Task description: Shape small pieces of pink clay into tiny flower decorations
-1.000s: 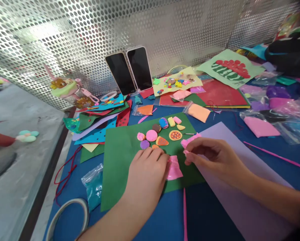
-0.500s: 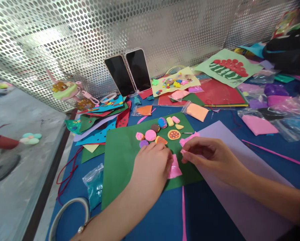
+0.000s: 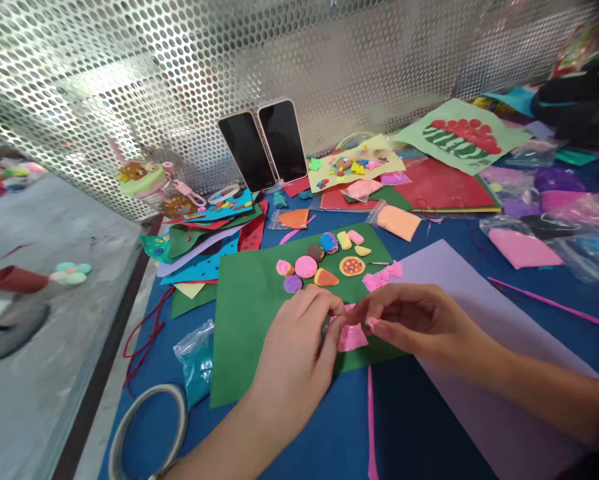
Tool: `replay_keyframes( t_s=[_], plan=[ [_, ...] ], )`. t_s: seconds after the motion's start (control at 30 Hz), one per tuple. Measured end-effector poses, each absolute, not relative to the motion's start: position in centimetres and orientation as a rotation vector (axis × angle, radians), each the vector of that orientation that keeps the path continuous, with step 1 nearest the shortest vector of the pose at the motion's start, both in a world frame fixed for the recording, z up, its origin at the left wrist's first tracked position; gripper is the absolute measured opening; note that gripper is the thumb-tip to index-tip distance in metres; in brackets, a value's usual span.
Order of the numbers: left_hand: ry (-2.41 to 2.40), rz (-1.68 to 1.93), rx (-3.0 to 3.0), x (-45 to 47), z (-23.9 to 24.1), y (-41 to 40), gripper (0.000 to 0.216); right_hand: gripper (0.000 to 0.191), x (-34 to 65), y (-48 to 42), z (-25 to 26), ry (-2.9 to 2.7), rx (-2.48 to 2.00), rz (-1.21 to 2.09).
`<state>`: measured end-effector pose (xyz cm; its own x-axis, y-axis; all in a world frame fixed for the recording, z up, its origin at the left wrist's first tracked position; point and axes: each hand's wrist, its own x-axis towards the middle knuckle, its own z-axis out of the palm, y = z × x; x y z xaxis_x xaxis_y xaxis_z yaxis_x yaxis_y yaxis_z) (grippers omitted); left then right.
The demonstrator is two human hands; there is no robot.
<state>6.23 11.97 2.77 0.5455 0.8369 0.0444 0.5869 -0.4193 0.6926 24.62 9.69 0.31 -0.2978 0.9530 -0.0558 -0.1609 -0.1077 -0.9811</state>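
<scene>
My right hand [image 3: 419, 323] is closed in a pinch on a small bit of pink modelling clay [image 3: 371, 322]. Its forefinger reaches across to the tips of my left hand [image 3: 299, 343], whose thumb and forefinger are closed together; whatever they hold is hidden. Under both hands a flat, shiny pink piece [image 3: 353, 339], perhaps a clay packet, lies on green paper [image 3: 244, 313]. Just beyond my right hand sits a rough, speckled pink clay strip [image 3: 382, 276]. Small clay shapes stand behind my left hand, among them a pink disc [image 3: 306, 267], a purple disc [image 3: 293, 284], an orange wedge [image 3: 325, 277] and a pizza-like round [image 3: 352, 266].
Lilac paper [image 3: 479, 347] extends under my right forearm. A pink modelling tool [image 3: 371, 427] lies at the front, and a tape roll [image 3: 182, 420] and teal clay bag [image 3: 198, 367] at left. Two phones [image 3: 283, 140] lean against the perforated metal panel [image 3: 179, 80]. Clay bags [image 3: 522, 247] crowd the right.
My right hand has moved left toward my left hand, keeping the pink clay pinched. My left thumb has come into view against its forefinger. The whole view has shifted slightly.
</scene>
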Motion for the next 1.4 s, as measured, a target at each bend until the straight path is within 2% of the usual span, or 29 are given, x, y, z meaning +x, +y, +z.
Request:
replay_keyframes(
  t_s=[0.33,0.5,0.8,1.07,1.4],
  plan=[
    [1.144,0.571,1.971,6.2,2.9,12.3,0.016,0.004,24.4,9.7,0.0,-1.289,-1.011,1.481],
    [1.185,0.606,1.823,6.0,2.5,12.7,0.01,0.002,24.5,9.8,0.1,-1.322,-1.018,1.387],
    [1.159,0.634,1.574,5.7,2.1,13.1,0.012,0.011,24.7,9.9,-0.6,-1.344,-1.078,1.276],
    [1.159,0.61,1.556,6.4,2.5,12.5,0.014,0.013,24.5,9.8,-0.5,-1.416,-1.118,1.218],
    [1.141,0.63,1.494,6.8,2.6,12.4,0.01,0.008,24.3,9.9,-0.5,-1.324,-1.136,1.206]
  ],
)
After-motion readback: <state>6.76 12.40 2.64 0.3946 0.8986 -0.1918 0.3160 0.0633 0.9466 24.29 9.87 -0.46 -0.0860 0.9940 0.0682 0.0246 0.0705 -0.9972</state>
